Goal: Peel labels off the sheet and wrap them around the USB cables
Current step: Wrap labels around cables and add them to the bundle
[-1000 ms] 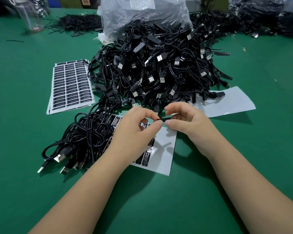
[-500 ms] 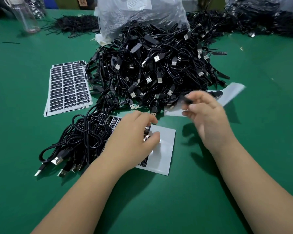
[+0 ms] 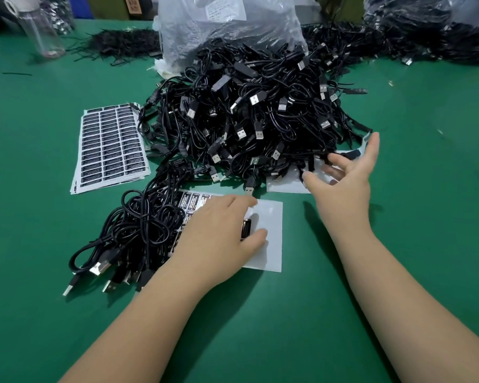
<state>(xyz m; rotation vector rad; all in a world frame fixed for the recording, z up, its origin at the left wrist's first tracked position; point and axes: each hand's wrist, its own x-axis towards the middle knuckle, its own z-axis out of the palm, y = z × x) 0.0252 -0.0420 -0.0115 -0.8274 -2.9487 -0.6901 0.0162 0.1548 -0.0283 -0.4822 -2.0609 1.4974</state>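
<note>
A large heap of black USB cables [image 3: 249, 120] fills the middle of the green table. A smaller bunch of cables [image 3: 138, 230] lies at the near left. My left hand [image 3: 219, 239] rests flat on a mostly peeled label sheet [image 3: 271, 214], beside a remaining black label [image 3: 246, 228]. My right hand [image 3: 343, 178] hovers with fingers spread at the near right edge of the heap, over a bare white backing sheet [image 3: 285, 185]. It holds nothing that I can see.
A stack of full black label sheets [image 3: 109, 147] lies at the left. A clear plastic bag [image 3: 230, 26] stands behind the heap. A clear bottle [image 3: 40, 31] is at the far left. More cables [image 3: 426, 37] pile up at the far right.
My hands parted from pinching a cable together. The right hand swung out to the heap's right edge and opened. The left hand dropped flat onto the label sheet.
</note>
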